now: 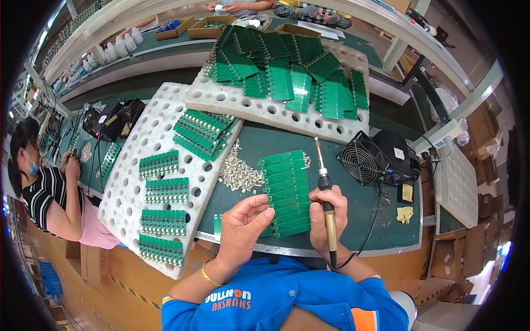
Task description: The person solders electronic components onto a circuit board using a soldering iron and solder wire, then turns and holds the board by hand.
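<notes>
My left hand (245, 220) grips a green circuit board panel (284, 193) by its left side, with the thumb on its face. The panel is held upright over the green mat. My right hand (328, 215) is closed round a soldering iron (330, 231) with a black and brass handle, its metal tip pointing away from me, just right of the panel. Behind the panel lies a heap of small pale components (240, 174) on the mat. A small piece of green board (217, 223) lies left of my left hand.
Foam trays (116, 198) at left and back carry assembled boards (165, 190) and stacked bare boards (298, 88). A black fan (361, 157) and yellow sponges (406, 214) sit at right. A co-worker (52, 215) works at left; others' hands (232, 8) are beyond a shelf.
</notes>
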{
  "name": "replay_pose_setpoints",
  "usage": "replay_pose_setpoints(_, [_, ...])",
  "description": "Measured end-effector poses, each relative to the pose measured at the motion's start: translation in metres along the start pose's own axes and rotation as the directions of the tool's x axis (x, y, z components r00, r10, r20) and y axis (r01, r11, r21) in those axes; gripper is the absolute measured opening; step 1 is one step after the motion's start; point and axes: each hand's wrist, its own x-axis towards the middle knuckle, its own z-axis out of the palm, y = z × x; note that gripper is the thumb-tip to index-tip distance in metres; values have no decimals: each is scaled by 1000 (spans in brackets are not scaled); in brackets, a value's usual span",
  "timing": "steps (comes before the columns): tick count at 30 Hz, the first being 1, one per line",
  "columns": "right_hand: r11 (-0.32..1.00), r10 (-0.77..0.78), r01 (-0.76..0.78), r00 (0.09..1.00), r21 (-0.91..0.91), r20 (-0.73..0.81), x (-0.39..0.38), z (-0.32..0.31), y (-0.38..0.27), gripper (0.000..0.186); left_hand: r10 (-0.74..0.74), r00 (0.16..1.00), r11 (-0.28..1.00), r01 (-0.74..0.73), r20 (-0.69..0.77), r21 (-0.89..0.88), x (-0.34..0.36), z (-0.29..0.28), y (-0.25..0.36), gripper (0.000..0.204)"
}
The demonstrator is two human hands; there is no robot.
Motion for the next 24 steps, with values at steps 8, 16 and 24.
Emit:
replay_pose_setpoints(8, [999, 41, -40, 998, 12, -56, 1, 6, 6, 29, -20, 1000, 1000, 20, 0, -6, 7, -3, -1, 30])
replay_pose_setpoints(16, [999, 40, -41, 997, -11, -59, 2, 8, 10, 32, -34, 999, 999, 34, -3, 0, 11, -4, -1, 29])
replay_pose_setpoints(24, [999, 48, -49, 996, -15, -70, 3, 8, 13, 31, 22, 999, 999, -23, -36, -25, 16, 2, -1, 30])
